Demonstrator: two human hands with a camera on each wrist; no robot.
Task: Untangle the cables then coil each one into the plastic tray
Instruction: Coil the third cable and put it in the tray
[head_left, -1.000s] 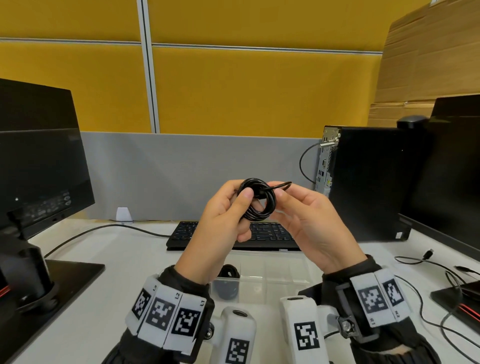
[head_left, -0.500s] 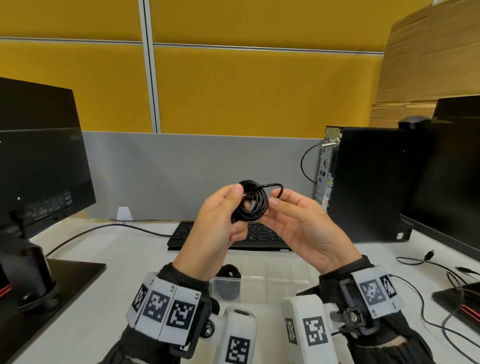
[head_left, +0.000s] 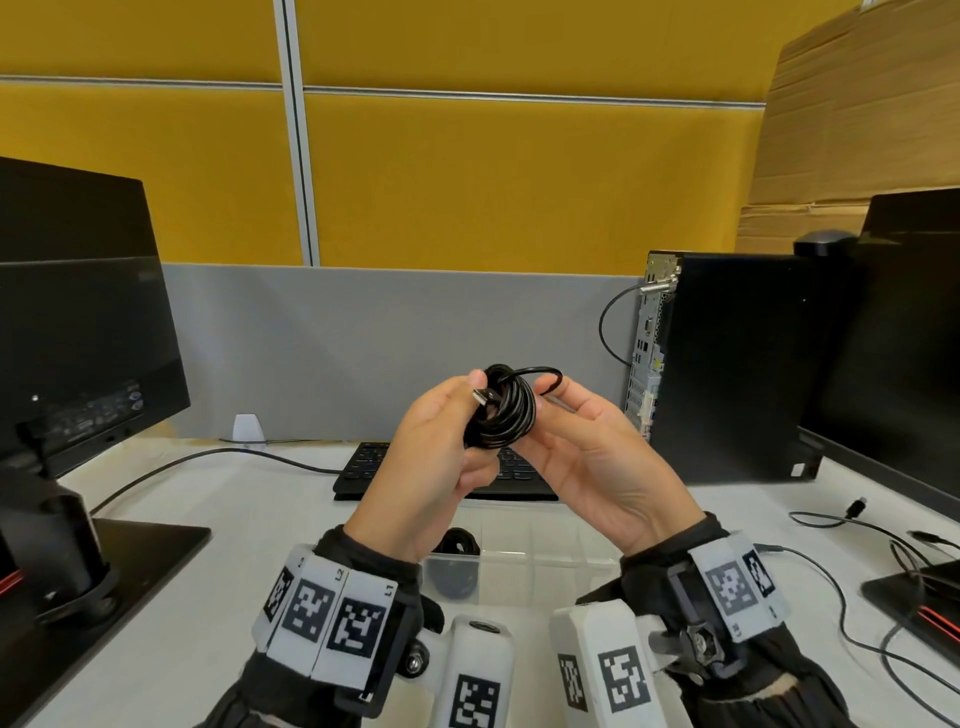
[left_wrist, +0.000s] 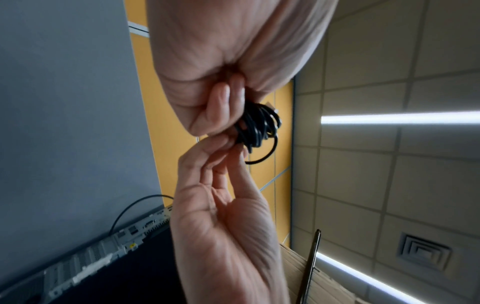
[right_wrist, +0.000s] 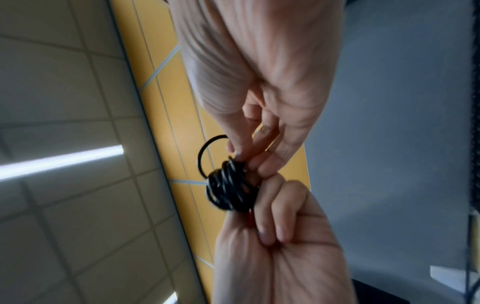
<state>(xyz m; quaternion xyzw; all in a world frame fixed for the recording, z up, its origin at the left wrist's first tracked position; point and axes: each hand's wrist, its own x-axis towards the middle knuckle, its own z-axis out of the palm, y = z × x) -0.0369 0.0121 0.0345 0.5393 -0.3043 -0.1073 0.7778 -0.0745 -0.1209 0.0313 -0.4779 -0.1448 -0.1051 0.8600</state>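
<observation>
Both hands hold a black coiled cable (head_left: 506, 415) in the air above the desk. My left hand (head_left: 441, 441) grips the coil, thumb on top, beside a silver USB plug (head_left: 482, 397). My right hand (head_left: 571, 431) pinches the coil's right side, where a loose loop (head_left: 550, 375) arcs over to its fingers. The left wrist view shows the coil (left_wrist: 259, 125) between the left fingers (left_wrist: 221, 107) and the right hand (left_wrist: 221, 205). The right fingers (right_wrist: 241, 144) pinch the coil (right_wrist: 228, 189) in the right wrist view. Below stands the clear plastic tray (head_left: 545, 558), with another coiled black cable (head_left: 457, 543) in its left part.
A black keyboard (head_left: 374, 467) lies behind the tray. A monitor and its stand (head_left: 78, 338) fill the left, a PC tower (head_left: 727, 364) and a second monitor (head_left: 909, 338) the right. Loose cables (head_left: 841, 525) trail on the white desk at right.
The free end that stuck out to the right a second ago now bends into a small loop at the right fingers. The USB plug has come into sight by the left thumb.
</observation>
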